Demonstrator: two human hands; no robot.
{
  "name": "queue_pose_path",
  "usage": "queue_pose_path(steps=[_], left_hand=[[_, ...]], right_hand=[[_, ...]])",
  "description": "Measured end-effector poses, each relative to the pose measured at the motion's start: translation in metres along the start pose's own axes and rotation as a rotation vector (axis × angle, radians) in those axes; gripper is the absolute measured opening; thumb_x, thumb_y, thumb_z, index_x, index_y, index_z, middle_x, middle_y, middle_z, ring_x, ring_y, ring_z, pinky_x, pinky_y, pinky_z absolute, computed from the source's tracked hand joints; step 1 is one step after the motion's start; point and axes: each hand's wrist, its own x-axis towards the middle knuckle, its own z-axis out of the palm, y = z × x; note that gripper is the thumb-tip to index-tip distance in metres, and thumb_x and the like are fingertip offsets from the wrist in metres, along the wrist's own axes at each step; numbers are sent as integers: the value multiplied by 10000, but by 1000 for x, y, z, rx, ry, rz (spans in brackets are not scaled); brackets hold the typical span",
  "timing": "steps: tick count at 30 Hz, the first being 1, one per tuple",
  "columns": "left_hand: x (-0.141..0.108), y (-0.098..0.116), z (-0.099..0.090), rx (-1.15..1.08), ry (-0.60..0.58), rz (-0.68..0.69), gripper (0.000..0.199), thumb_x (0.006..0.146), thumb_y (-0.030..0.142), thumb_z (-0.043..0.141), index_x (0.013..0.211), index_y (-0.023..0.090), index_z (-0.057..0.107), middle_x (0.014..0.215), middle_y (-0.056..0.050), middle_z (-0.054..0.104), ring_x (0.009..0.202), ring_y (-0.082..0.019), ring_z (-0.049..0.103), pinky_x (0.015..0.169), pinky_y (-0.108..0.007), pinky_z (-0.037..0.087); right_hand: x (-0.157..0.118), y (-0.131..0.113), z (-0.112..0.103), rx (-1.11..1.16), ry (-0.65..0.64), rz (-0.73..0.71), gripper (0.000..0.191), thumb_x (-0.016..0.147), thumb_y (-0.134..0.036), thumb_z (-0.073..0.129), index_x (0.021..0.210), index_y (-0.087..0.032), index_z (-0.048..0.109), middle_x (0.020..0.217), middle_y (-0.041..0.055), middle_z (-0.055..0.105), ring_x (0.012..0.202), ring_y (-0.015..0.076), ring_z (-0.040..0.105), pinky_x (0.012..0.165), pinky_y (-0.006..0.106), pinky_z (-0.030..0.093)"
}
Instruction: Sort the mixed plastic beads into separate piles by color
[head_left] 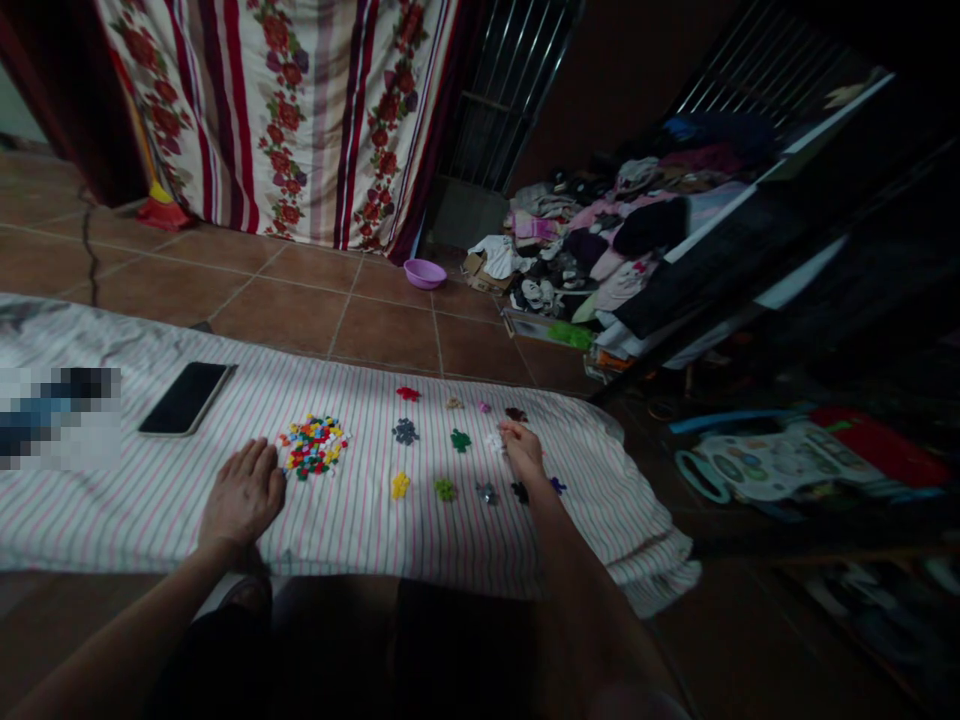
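My left hand (246,490) lies flat on the striped cloth, beside a mixed heap of small coloured pieces (313,446). Over at the white pile (494,441), my right hand (523,450) has its fingertips pinched together; whatever they may hold is too small to make out. Around it are small single-colour piles: dark green (460,440), grey (406,431), red (408,394), brown (516,414), yellow (400,486), lime green (445,489), silvery (487,493) and black (520,492). Purple pieces (556,486) show partly behind my right wrist.
A phone (187,399) lies on the striped cloth (360,540) to the left. Past the far edge, a purple basin (425,274) stands on the tiled floor near a floral curtain (315,120). Heaped clothes (585,230) and a toy (787,462) are at the right.
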Motion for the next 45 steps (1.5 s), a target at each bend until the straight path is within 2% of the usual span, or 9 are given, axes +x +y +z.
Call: queue_pose_path(steps=[3,7,20,25,29,36,40,45], left_hand=[[1,2,-2,-22,-12,-16,450,929,324,337,1222,95,591,1305,-229,624,1310,-339,521,1079,-533,421],[3,6,-7,19,-35,-21,466,941,326,317,1194,63,607,1303,-243,622,1298,-344,531,1089,-512,413],[6,12,-8,-3,-58,-113,455,937,314,348,1228,84,611,1359,-207,607,1337,-326,510,1127,-491,386],[7,14,-10,-37,-65,-128,452,922,298,371,1231,78,618,1367,-215,602,1345,-340,502,1129,-512,378],[7,15,-11,-68,-66,-142,444,900,290,401,1249,110,610,1366,-191,609,1350,-332,499,1131,-519,367],[9,17,-16,-40,-120,-146,465,922,290,370,1239,47,608,1389,-231,579,1360,-343,486,1154,-495,345],[9,17,-15,-43,-123,-152,472,920,294,369,1242,43,605,1394,-234,575,1365,-346,482,1155,-499,346],[8,16,-14,-72,-99,-146,452,907,290,394,1258,91,595,1394,-212,582,1368,-339,482,1138,-524,362]], right_hand=[[-13,-10,1,23,-25,6,327,694,-325,480,821,-198,754,862,83,770,838,229,707,810,356,548],[-33,-25,5,-7,-61,-77,335,707,-338,461,820,-207,748,916,90,772,923,245,700,888,388,532],[-83,-88,35,-5,-237,-343,306,760,-340,468,830,-218,740,939,81,758,931,229,688,902,374,539],[-101,-112,57,-29,-341,-386,270,776,-264,485,835,-232,747,921,69,757,921,220,686,891,357,546],[-121,-124,82,36,-388,-505,267,808,-226,485,850,-234,749,926,67,758,930,215,689,902,365,551],[-155,-139,129,59,-484,-674,307,858,-151,460,936,-215,751,960,66,745,935,193,672,891,350,545],[-165,-147,149,7,-520,-697,327,866,-127,472,1029,-201,746,987,82,732,955,205,655,912,362,532],[-172,-154,163,-60,-525,-694,371,866,-101,478,1113,-221,729,1014,80,710,981,216,631,938,360,511]])
